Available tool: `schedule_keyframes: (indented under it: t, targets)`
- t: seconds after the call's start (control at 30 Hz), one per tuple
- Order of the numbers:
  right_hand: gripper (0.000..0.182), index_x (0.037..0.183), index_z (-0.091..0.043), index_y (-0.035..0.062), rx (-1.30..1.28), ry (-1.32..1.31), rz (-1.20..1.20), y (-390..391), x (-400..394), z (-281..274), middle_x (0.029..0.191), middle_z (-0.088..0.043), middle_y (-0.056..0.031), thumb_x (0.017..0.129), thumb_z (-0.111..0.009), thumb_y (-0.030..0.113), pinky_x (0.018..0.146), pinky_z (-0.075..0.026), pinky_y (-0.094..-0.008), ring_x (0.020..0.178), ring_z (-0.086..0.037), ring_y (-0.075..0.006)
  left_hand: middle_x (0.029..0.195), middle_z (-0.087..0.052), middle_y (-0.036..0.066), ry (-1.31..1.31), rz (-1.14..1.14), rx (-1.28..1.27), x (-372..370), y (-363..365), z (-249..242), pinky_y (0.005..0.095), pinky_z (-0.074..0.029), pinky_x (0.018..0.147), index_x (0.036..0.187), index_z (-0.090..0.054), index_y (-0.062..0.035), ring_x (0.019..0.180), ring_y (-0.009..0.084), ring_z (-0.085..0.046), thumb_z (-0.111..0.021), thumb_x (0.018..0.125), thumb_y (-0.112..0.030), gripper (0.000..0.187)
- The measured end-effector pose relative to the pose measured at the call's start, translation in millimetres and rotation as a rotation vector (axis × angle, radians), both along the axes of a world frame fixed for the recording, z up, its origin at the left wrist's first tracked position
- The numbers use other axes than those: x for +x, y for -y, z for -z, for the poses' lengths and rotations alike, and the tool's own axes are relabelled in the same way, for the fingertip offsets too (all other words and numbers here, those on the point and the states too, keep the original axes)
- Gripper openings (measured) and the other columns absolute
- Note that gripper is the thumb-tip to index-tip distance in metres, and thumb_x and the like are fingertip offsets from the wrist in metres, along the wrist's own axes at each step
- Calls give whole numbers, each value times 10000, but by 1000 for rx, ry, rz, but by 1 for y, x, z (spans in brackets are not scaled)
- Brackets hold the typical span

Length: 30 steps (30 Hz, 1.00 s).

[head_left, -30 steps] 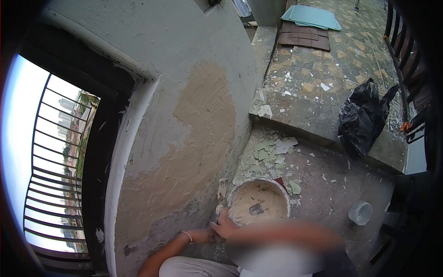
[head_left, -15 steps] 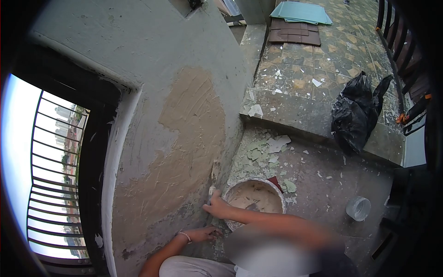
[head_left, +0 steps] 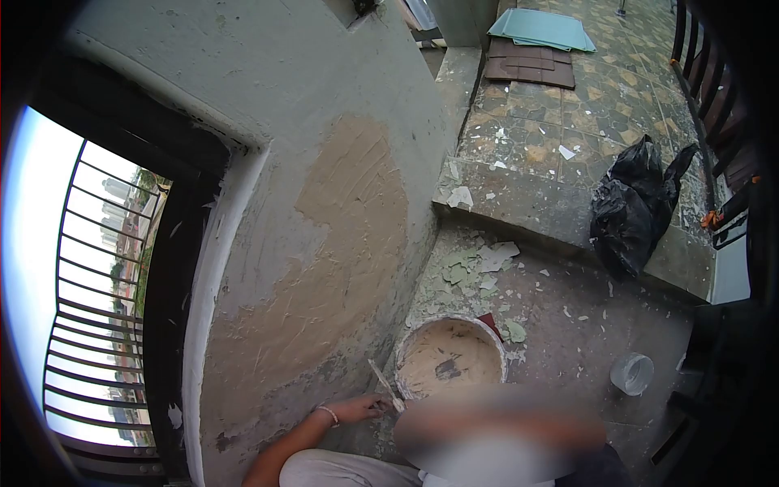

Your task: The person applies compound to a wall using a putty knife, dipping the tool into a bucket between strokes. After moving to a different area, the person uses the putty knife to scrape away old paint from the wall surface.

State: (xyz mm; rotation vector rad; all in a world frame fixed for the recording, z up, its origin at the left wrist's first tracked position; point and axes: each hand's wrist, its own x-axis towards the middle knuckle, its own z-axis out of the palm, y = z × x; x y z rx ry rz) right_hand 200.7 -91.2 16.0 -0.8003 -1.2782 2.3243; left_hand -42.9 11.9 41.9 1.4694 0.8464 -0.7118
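Note:
A narrow putty knife (head_left: 385,385) tilts up and left beside the bucket, off the wall. Its lower end runs into a blurred patch that covers my right hand; the right forearm (head_left: 503,418) shows only as a smear. My left hand (head_left: 361,408), with a beaded bracelet at the wrist, is low by the wall, fingers extended and a little apart, close to the knife. A round bucket (head_left: 398,357) holds beige filler paste with a darker spot in the middle. The wall bears a large ridged patch of beige filler (head_left: 357,219).
Paint flakes (head_left: 462,272) litter the floor beyond the bucket. A clear plastic cup (head_left: 632,374) stands at the right. A black plastic bag (head_left: 637,207) slumps over the step edge (head_left: 535,207). Pale blue sheets (head_left: 544,29) lie farther back, and a barred window (head_left: 101,300) is at left.
The putty knife has come away from the wall, down toward the bucket's near left side. My right hand has passed behind the blur. The left hand stays nearly in place.

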Motion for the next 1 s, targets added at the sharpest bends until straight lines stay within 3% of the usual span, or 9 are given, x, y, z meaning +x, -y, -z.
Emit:
schedule_keyframes:
  t: [0.1, 0.2, 0.3, 0.4, 0.53, 0.73, 1.0]
  targets:
    - [374, 1084, -376, -54, 47, -132, 86, 0, 39, -2, 892, -593, -142, 871, -517, 220, 760, -452, -334, 841, -582, -219, 1188, -553, 146, -17, 12, 19, -4, 0, 5, 321, -404, 986, 1292, -490, -10, 1114, 220, -534, -546, 956, -214, 397]
    - [362, 1108, -387, -28, 37, -138, 275, -4, 80, -14, 829, -571, -96, 895, -507, 239, 745, -446, -325, 811, -555, -190, 1178, -555, 145, -34, -117, -55, -4, -1, 7, 326, -393, 1003, 1285, -504, -22, 1110, 222, -537, -539, 962, -229, 386]
    - [358, 1116, -429, -17, 31, 186, 332, -6, 113, -23, 835, -610, -162, 909, -504, 266, 747, -460, -367, 836, -607, -272, 1214, -544, 145, -52, -21, 44, 0, -3, 5, 322, -404, 992, 1327, -457, -9, 1117, 211, -539, -536, 961, -214, 427]
    - [373, 1079, -517, -51, 314, 572, 283, 3, 134, -29, 902, -631, -262, 914, -501, 283, 765, -473, -431, 876, -628, -385, 1328, -492, 152, -59, -84, 7, 1, -2, 3, 313, -417, 985, 1434, -293, 8, 1135, 197, -540, -530, 963, -196, 565]
    - [338, 954, -615, -74, 377, 770, 127, 7, 140, -45, 934, -617, -320, 907, -489, 236, 801, -482, -485, 906, -617, -438, 1506, -315, 149, 24, -165, -165, 11, -4, -5, 301, -417, 1002, 1498, 14, 0, 1161, 181, -535, -530, 957, -131, 778]
    - [268, 862, -666, -59, 469, 876, 66, -1, 113, -32, 872, -644, -287, 859, -507, 156, 778, -515, -476, 849, -644, -424, 1568, -151, 135, 97, -218, -235, 22, -3, -13, 333, -438, 1007, 1513, 13, -58, 1258, 207, -459, -556, 907, 26, 835]
    - [196, 852, -678, -65, 572, 883, 63, -27, 76, -56, 858, -659, -267, 789, -548, 66, 748, -537, -455, 832, -659, -416, 1575, -136, 114, 114, -213, -257, 36, -7, -30, 337, -458, 988, 1522, 24, -111, 1290, 219, -429, -563, 885, 35, 878]
